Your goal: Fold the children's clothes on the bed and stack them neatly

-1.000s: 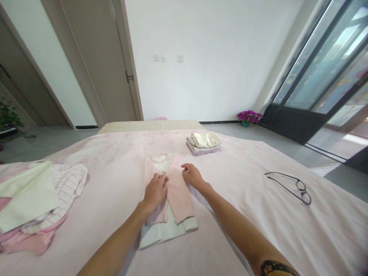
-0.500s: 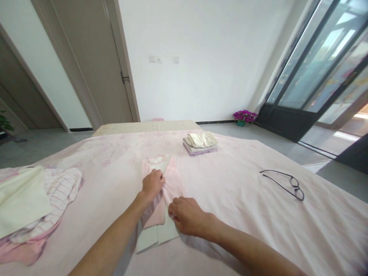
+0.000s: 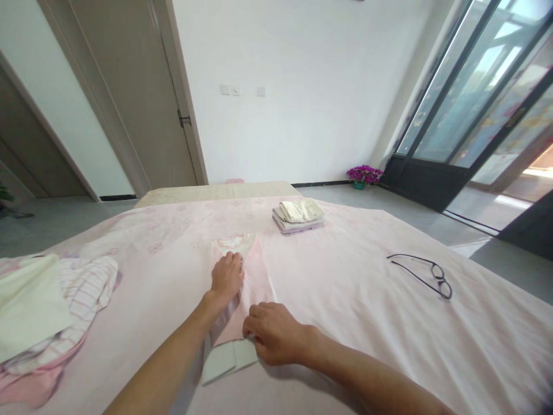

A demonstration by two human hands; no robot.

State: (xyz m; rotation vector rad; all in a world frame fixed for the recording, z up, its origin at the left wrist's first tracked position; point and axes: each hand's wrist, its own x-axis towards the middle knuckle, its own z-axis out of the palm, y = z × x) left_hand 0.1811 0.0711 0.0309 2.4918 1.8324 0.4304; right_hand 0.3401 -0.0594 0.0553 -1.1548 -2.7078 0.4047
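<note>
A small pink and white long-sleeved shirt [image 3: 254, 271] lies partly folded in a narrow shape on the bed-like surface, neckline away from me. Its pale sleeve ends [image 3: 219, 363] stick out at the near end. My left hand [image 3: 227, 275] rests on its upper middle with curled fingers closed on the fabric. Lower down, at the right near corner, my right hand [image 3: 276, 331] pinches the pink edge of the shirt. The fingertips of both hands are partly hidden.
A neat stack of folded clothes [image 3: 298, 215] sits beyond the shirt to the right. Black-framed glasses [image 3: 438, 276] lie farther right on the pink sheet [image 3: 345, 276]. A loose heap of clothes [image 3: 47, 317] is at the left edge.
My right hand has brought the shirt's right side leftward and toward me, so the pink panel now lies flatter over the middle. My left hand stays near the same place.
</note>
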